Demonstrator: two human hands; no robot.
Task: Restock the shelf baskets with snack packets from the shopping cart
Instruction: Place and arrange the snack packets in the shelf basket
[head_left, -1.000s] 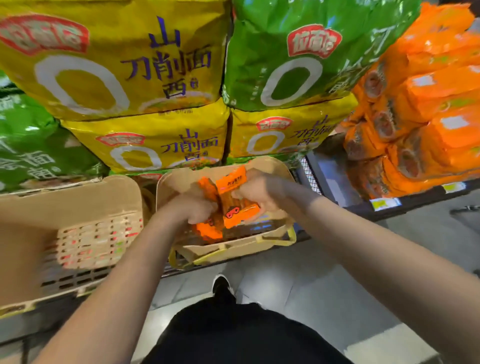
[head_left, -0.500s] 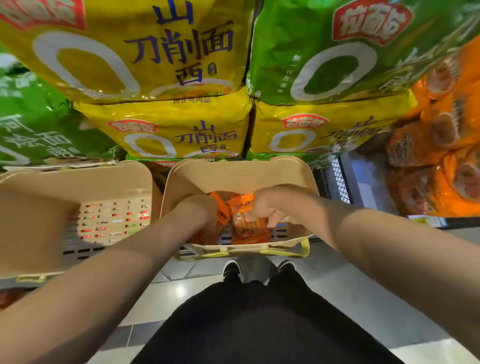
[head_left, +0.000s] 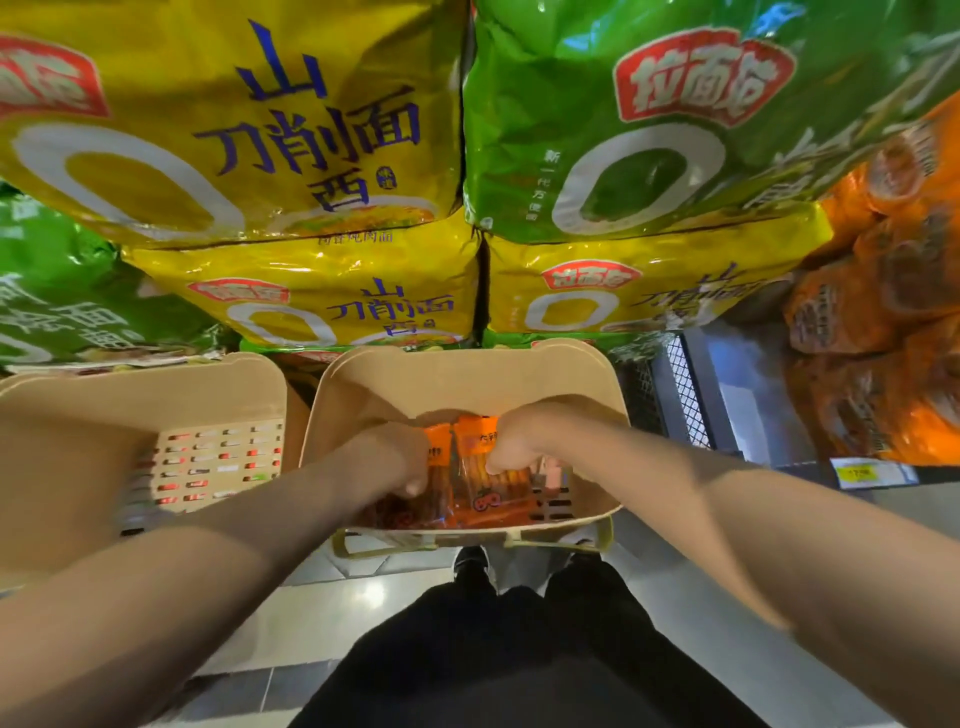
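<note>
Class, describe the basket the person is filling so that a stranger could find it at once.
Start at the stacked yellow noodle bags; two beige baskets sit below them. Take the right basket, where both hands hold orange snack packets. The left basket has no hands in it.

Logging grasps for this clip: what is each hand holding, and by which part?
Both hold orange snack packets inside the right basket: left hand one packet, right hand another, both near the top.
</note>
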